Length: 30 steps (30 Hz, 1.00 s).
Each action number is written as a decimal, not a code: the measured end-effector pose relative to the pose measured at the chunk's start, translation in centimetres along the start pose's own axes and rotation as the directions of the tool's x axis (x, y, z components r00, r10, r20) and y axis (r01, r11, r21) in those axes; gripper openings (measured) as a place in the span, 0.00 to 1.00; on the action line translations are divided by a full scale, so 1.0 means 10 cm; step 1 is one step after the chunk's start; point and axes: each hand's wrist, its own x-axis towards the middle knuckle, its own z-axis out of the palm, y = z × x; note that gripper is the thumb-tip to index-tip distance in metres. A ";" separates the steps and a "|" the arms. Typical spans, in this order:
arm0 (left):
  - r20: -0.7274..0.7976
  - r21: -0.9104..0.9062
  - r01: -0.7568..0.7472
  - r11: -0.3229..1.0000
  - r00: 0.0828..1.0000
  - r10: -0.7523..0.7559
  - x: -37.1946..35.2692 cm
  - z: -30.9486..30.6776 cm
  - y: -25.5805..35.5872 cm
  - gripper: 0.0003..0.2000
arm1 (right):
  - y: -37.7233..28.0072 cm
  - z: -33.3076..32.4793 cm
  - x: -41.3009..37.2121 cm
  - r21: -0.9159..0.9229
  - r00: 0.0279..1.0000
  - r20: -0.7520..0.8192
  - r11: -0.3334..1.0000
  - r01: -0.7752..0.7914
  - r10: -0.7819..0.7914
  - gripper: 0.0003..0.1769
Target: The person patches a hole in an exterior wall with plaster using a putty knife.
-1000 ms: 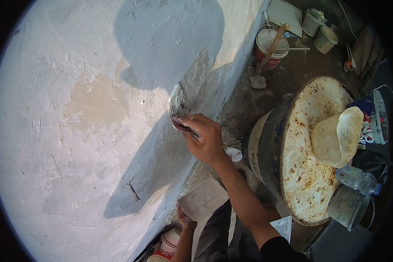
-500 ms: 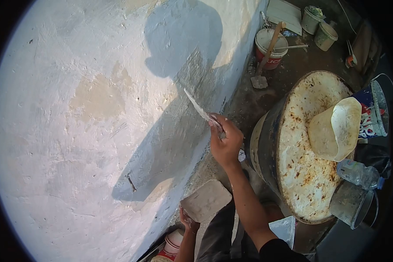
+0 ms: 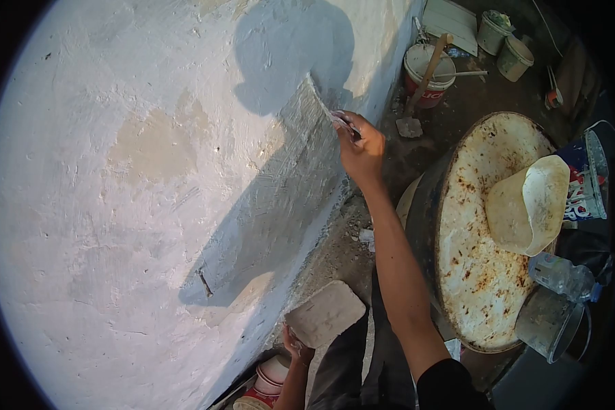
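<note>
My right hand point(image 3: 362, 152) is closed around a putty knife, its thin pale blade point(image 3: 319, 97) seen nearly edge-on. The blade is at the plastered wall point(image 3: 68, 205), over a rough grey patch point(image 3: 296, 123) lying partly in shadow; whether the whole edge touches cannot be made out. Lower down, my left hand point(image 3: 298, 346) grips the near edge of a shallow rectangular tray point(image 3: 326, 313), coated with grey paste. Its fingers are partly hidden under the tray.
To the right stands a drum with a rusty white top point(image 3: 478, 266), carrying a cut plastic container point(image 3: 523, 205). A clear bottle point(image 3: 560, 275) and a tipped bucket point(image 3: 549, 321) are at its edge. A hammer point(image 3: 427, 75) leans against a paint bucket point(image 3: 418, 63) farther back.
My right hand has moved up along the wall with the putty knife, whose blade is now higher on the grey patch. My left hand and the tray have hardly moved.
</note>
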 end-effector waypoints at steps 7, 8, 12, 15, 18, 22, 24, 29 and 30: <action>0.029 0.008 -0.017 1.000 0.999 0.017 -0.03 0.15 0.11 0.29 | -0.08 -0.03 -0.11 0.040 0.996 0.078 0.999 -0.034 0.031 0.10; 0.038 0.004 -0.024 1.000 0.999 0.024 -0.02 0.14 0.11 0.29 | -0.08 -0.04 -0.14 0.031 0.995 0.090 0.999 -0.036 0.033 0.10; 0.070 0.020 -0.050 0.999 0.996 0.049 -0.01 0.11 0.09 0.28 | -0.09 -0.01 -0.25 0.067 0.992 0.099 0.995 0.071 -0.078 0.11; 0.074 0.053 -0.068 0.996 0.995 0.064 -0.01 0.08 0.09 0.27 | -0.15 0.02 -0.40 -0.008 0.984 0.159 0.997 0.081 -0.079 0.15; 0.105 0.049 -0.086 0.995 0.991 0.080 0.00 0.02 0.08 0.25 | -0.27 0.07 -0.57 -0.007 0.977 0.167 0.991 0.132 -0.129 0.17; 0.020 0.061 -0.032 0.998 0.999 0.030 0.02 -0.06 0.06 0.26 | -0.36 0.15 -0.82 -0.018 0.959 0.211 0.981 0.195 -0.187 0.19; 0.049 0.003 0.000 1.000 0.999 0.000 0.02 -0.05 0.09 0.27 | -0.44 0.20 -0.95 0.007 0.952 0.218 0.976 0.218 -0.214 0.20; 0.031 0.180 -0.044 0.983 0.999 0.039 -0.01 0.01 0.11 0.29 | -0.64 0.21 -1.19 0.031 0.962 0.201 0.982 0.184 -0.187 0.21; 0.004 0.118 -0.010 0.993 1.000 0.009 -0.01 0.06 0.12 0.29 | -0.67 0.19 -1.19 0.005 0.961 0.202 0.981 0.194 -0.191 0.18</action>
